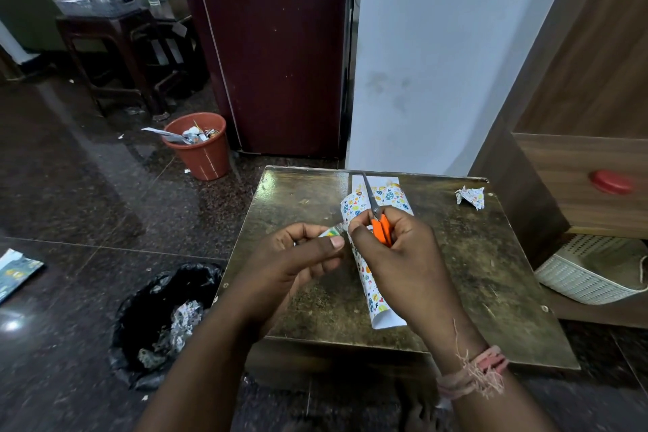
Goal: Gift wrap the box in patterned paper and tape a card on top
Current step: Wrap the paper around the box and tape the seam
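Head view: a small worn counter (491, 284) is seen from above, with both hands raised over its near-left part. The left hand (301, 256) is curled round a small roll of tape (329, 232), pinched between thumb and fingers (336, 242). The right hand (396, 249) is clenched on orange-handled scissors (380, 226), with the blades pointed away toward the far edge and held together. The wrapped box (377, 200), covered in white patterned paper, is laid lengthwise on the counter under and between the two hands; its far end is seen beyond the right fingers, its near end pokes out below the right wrist, and the middle is hidden by the right hand. Whether the box is touched by either hand cannot be told. The tape is held just left of the box, close to the right thumb. A crumpled paper scrap (470, 196) is lying at the counter's far right corner, well apart from the hands. A red bucket (200, 147) with rubbish and a black bag (168, 319) with paper scraps are placed on the floor to the left. A white basket (589, 273) is set at the right.
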The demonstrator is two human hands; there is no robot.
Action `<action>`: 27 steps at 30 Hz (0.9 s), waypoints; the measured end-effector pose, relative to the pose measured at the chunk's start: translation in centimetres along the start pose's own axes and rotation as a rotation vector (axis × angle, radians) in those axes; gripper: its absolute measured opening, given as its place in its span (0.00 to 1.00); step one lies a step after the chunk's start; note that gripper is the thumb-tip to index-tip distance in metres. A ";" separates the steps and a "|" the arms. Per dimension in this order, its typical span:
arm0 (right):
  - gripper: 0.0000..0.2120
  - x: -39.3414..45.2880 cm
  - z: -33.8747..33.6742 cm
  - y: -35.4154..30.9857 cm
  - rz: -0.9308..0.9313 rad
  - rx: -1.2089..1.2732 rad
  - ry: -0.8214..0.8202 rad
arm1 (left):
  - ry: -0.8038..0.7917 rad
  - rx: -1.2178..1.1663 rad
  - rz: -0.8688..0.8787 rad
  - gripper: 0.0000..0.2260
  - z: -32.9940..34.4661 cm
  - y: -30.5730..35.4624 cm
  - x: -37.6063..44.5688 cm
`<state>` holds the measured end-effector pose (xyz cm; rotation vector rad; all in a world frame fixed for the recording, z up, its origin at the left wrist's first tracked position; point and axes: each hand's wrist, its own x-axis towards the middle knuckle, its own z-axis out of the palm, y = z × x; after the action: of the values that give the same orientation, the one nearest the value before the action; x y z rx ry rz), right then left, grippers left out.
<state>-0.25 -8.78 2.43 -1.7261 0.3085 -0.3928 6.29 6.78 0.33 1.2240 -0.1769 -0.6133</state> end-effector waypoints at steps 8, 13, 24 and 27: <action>0.13 -0.1 0.5 0.2 0.038 0.035 -0.019 | 0.085 0.036 0.116 0.11 0.4 -0.1 0.3; 0.12 -0.1 0.4 0.3 0.078 0.051 -0.014 | 0.101 0.125 0.157 0.11 0.1 -0.2 0.3; 0.07 -0.5 0.7 0.0 0.064 0.046 -0.059 | 0.007 0.153 0.115 0.22 0.8 0.3 -0.5; 0.06 -0.5 0.9 -0.1 0.056 0.045 -0.062 | 0.012 0.167 0.129 0.18 0.5 0.1 -0.2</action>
<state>-0.38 -7.76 2.35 -1.6784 0.3004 -0.3032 5.92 6.54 0.65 1.3652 -0.2992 -0.4862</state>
